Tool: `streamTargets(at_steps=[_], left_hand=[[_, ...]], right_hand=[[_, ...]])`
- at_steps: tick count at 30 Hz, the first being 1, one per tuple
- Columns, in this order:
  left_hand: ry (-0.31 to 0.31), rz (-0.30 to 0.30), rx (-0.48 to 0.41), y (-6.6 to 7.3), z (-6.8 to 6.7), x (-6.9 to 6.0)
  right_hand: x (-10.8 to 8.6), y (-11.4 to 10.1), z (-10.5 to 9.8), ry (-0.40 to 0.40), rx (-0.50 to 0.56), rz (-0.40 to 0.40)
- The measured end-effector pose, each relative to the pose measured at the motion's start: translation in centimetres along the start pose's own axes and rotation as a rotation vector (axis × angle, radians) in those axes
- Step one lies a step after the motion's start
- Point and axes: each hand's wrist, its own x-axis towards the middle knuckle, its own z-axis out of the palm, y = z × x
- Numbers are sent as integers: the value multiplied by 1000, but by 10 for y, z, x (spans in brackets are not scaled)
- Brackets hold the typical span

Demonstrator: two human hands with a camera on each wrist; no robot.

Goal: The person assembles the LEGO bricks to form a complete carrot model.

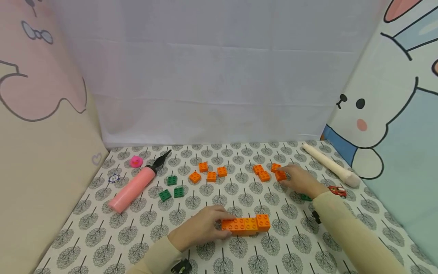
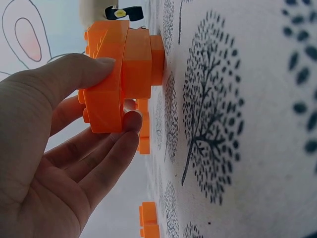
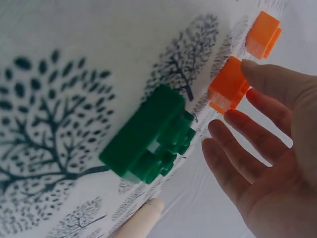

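My left hand (image 1: 205,226) grips the left end of a joined row of orange toy building bricks (image 1: 250,225) near the front of the table. The left wrist view shows the thumb on one side of the row (image 2: 106,94) and fingers on the other, with stacked layers beneath. Farther back on the right, my right hand (image 1: 301,179) pinches a loose orange brick (image 1: 280,176) between thumb and fingertips; it rests on the cloth. Beside it sits another orange brick (image 1: 275,167). A green brick (image 3: 148,136) lies close to the right hand, partly hidden by the sleeve in the head view.
Loose orange bricks (image 1: 211,176) lie mid-table, with two more (image 1: 264,176) nearer the right hand. Green bricks (image 1: 178,191) sit left, near a pink pump (image 1: 133,190), pink duck (image 1: 136,161) and round chip (image 1: 114,178). A pale bat (image 1: 330,164) and red toy car (image 1: 337,191) lie right.
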Motion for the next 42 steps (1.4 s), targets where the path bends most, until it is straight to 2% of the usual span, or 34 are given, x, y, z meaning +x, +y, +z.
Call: streamTargets(at_steps=[8,16,22,30,37,42], left_hand=[[15,2,16,2,-3,0],[11,-15,7,2,-2,1],[7,-42,6,1,0,0],[-11,-60,-5,1,1,-2],[-5,-43,0,2,-1,0],[-8,-45,-2,3,-1,0]], right_hand=[[4,5,0,22,31,-20],[-12,-4,-4,112,89,-59],[-30,-26,-6,191,124,-158],[-62,-76,-2,259,218,-356],[-78,-105,7,234,258,-504],[-82,-108,15,149,308,-534]])
